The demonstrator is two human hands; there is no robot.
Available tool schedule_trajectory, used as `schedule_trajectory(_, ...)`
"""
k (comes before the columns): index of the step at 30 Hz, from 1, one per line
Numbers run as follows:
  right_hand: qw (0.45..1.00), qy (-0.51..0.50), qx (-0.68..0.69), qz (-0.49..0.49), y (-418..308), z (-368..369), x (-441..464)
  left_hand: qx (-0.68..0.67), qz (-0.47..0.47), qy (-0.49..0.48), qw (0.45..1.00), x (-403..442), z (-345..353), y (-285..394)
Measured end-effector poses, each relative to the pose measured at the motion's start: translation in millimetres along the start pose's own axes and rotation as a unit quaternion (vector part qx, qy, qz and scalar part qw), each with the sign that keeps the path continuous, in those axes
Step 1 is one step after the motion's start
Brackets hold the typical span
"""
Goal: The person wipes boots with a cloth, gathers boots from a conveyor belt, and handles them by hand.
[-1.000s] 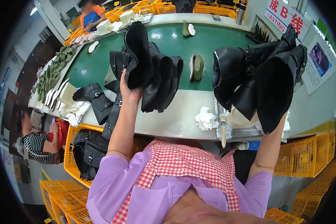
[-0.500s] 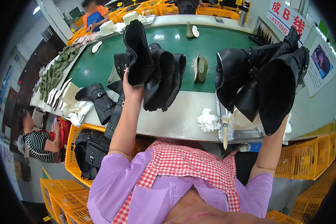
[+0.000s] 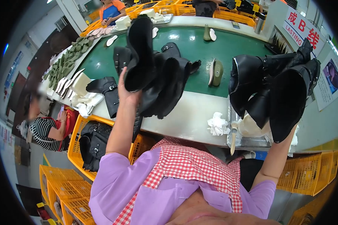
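My left hand (image 3: 130, 93) is closed on a black boot upper (image 3: 140, 56), whose open shaft top faces me. Against it, to the right, several more black boot uppers (image 3: 169, 86) hang in a blurred bunch over the bench. Another buckled upper (image 3: 108, 90) lies left of my wrist. On the right, my right forearm (image 3: 277, 159) runs up behind a black boot upper (image 3: 289, 99) with a wide open shaft. That hand and its fingers are hidden. A second upper (image 3: 248, 80) lies against this one, on its left.
The bench has a green top (image 3: 191, 45) bearing green shoe pieces (image 3: 218, 73) and pale insoles (image 3: 110, 40). Crumpled white paper (image 3: 218, 124) lies near a brush (image 3: 233, 138) on a metal tray (image 3: 231, 108). A yellow crate (image 3: 74, 150) holds black uppers. Two people are beyond the bench's left side.
The uppers at my left hand have spread and swung, and a boot foot now shows at their right. The right-hand uppers look unchanged. My view has shifted slightly.
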State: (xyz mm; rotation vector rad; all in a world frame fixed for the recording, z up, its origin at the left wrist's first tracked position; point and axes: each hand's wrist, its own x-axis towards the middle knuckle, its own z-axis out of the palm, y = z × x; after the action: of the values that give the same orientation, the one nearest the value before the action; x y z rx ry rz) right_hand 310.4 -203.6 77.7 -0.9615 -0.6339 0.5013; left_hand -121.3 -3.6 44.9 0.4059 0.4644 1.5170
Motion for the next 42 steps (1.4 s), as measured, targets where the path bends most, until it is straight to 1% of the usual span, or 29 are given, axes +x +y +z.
schedule_trajectory(3, 1.0, -0.013, 0.017, -0.002, -1, 0, 0, 0.043, 0.049, -0.019, 0.998, -12, -22, 50)
schedule_trajectory(6, 0.999, -0.03, 0.044, 0.009, 0, 0, -1, 0.212, 0.139, -0.046, 0.966, -33, -57, 111)
schedule_trajectory(7, 0.998, -0.035, 0.053, 0.013, 2, 0, -1, 0.288, 0.168, -0.043, 0.942, -42, -72, 130)
schedule_trajectory(9, 0.996, -0.047, 0.07, 0.026, 4, 2, -3, 0.468, 0.221, -0.02, 0.855, -63, -107, 169)
schedule_trajectory(10, 0.995, -0.053, 0.08, 0.033, 6, 3, -4, 0.519, 0.234, 0.0, 0.822, -73, -126, 188)
schedule_trajectory(12, 0.991, -0.069, 0.103, 0.051, 10, 7, -8, 0.519, 0.244, 0.047, 0.818, -97, -173, 220)
schedule_trajectory(14, 0.985, -0.085, 0.129, 0.071, 16, 10, -11, 0.441, 0.253, 0.11, 0.854, -127, -226, 248)
schedule_trajectory(15, 0.982, -0.096, 0.142, 0.084, 19, 12, -13, 0.357, 0.26, 0.168, 0.881, -142, -251, 256)
schedule_trajectory(16, 0.977, -0.103, 0.159, 0.095, 21, 14, -13, 0.358, 0.262, 0.171, 0.88, -155, -268, 264)
schedule_trajectory(18, 0.966, -0.122, 0.191, 0.122, 26, 18, -16, 0.226, 0.234, 0.25, 0.912, -177, -295, 270)
schedule_trajectory(19, 0.959, -0.132, 0.208, 0.137, 29, 20, -18, 0.226, 0.234, 0.252, 0.912, -187, -306, 267)
schedule_trajectory(21, 0.941, -0.159, 0.247, 0.167, 36, 26, -21, 0.188, 0.171, 0.3, 0.919, -208, -331, 257)
schedule_trajectory(22, 0.93, -0.172, 0.27, 0.183, 39, 29, -20, 0.207, 0.151, 0.322, 0.911, -216, -352, 247)
schedule_trajectory(23, 0.918, -0.178, 0.292, 0.202, 42, 33, -18, 0.195, 0.085, 0.348, 0.913, -224, -367, 235)
schedule_trajectory(24, 0.911, -0.174, 0.304, 0.218, 44, 35, -18, 0.187, 0.034, 0.432, 0.881, -228, -387, 228)
schedule_trajectory(25, 0.906, -0.165, 0.313, 0.233, 45, 37, -19, 0.167, -0.016, 0.51, 0.844, -231, -406, 220)
schedule_trajectory(26, 0.918, -0.085, 0.287, 0.259, 40, 45, -17, 0.158, -0.04, 0.502, 0.849, -231, -430, 223)
schedule_trajectory(27, 0.923, -0.003, 0.257, 0.285, 36, 52, -16, 0.248, 0.0, 0.457, 0.854, -244, -405, 211)
schedule_trajectory(28, 0.921, 0.077, 0.227, 0.308, 32, 60, -15, 0.251, -0.003, 0.458, 0.853, -241, -407, 218)
schedule_trajectory(30, 0.922, 0.054, 0.228, 0.309, 48, 51, -9, 0.258, -0.007, 0.459, 0.85, -236, -410, 231)
schedule_trajectory(32, 0.918, 0.041, 0.233, 0.319, 60, 45, -7, 0.218, -0.029, 0.586, 0.78, -232, -438, 257)
schedule_trajectory(33, 0.919, 0.002, 0.244, 0.308, 67, 41, -5, 0.232, -0.058, 0.597, 0.766, -232, -424, 268)
schedule_trajectory(34, 0.92, -0.037, 0.255, 0.296, 70, 39, -5, 0.232, -0.056, 0.599, 0.764, -231, -398, 269)
schedule_trajectory(35, 0.919, -0.039, 0.255, 0.299, 70, 39, -4, 0.389, 0.048, 0.609, 0.69, -229, -367, 260)
schedule_trajectory(36, 0.916, -0.032, 0.261, 0.303, 68, 40, -4, 0.529, 0.149, 0.594, 0.587, -224, -343, 252)
schedule_trajectory(37, 0.913, -0.024, 0.267, 0.306, 67, 41, -5, 0.645, 0.227, 0.516, 0.516, -215, -323, 244)
schedule_trajectory(38, 0.912, -0.025, 0.268, 0.309, 67, 42, -5, 0.741, 0.297, 0.422, 0.429, -202, -309, 240)
schedule_trajectory(40, 0.915, -0.024, 0.262, 0.306, 67, 42, -4, 0.776, 0.267, 0.355, 0.448, -164, -320, 231)
schedule_trajectory(42, 0.919, -0.027, 0.258, 0.297, 68, 41, -5, 0.803, 0.274, 0.252, 0.465, -134, -288, 189)
